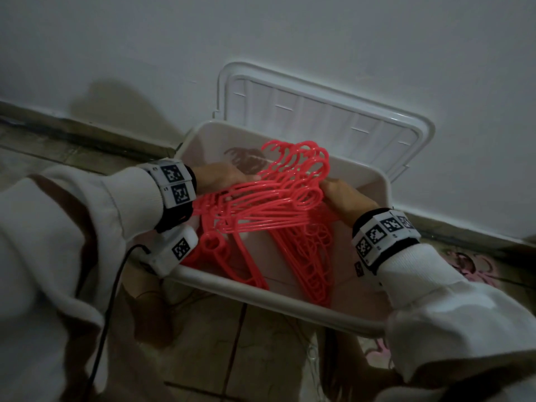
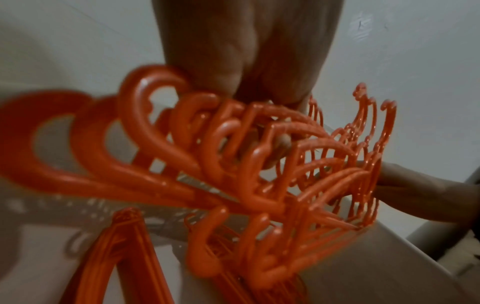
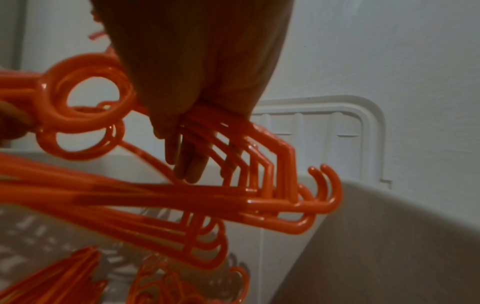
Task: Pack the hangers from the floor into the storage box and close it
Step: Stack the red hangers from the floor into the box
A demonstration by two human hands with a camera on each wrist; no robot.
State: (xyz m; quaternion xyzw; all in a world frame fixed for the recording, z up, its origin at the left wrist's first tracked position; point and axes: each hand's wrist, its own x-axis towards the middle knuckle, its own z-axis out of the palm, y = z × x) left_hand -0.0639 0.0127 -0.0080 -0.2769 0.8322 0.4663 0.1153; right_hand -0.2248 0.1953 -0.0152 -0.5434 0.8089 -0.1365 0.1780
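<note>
The left hand [image 1: 222,177] grips one end of a fanned bundle of red hangers [image 1: 269,195], its fingers curled through the shoulder bars, as the left wrist view shows with a fingertip [image 2: 281,142] poking between the plastic loops. The right hand [image 1: 345,198] holds the opposite end, fingers [image 3: 191,162] wrapped around several bars just behind their hooked tips. Between the two hands the bundle hangs above the open storage box [image 1: 290,303], hooks pointing away from the person.

Below the hands, more red hangers [image 1: 313,256] already lie inside the box, spread across its bottom. Beyond the hands, the white lid [image 1: 319,111] stands upright, leaning on the wall [image 1: 290,30]. Both wrists wear white bands with black square markers over white sleeves [image 1: 464,300]. Under the right forearm, on the tiled floor [image 1: 261,358], some pale pink hangers [image 1: 470,268] lie outside the box.
</note>
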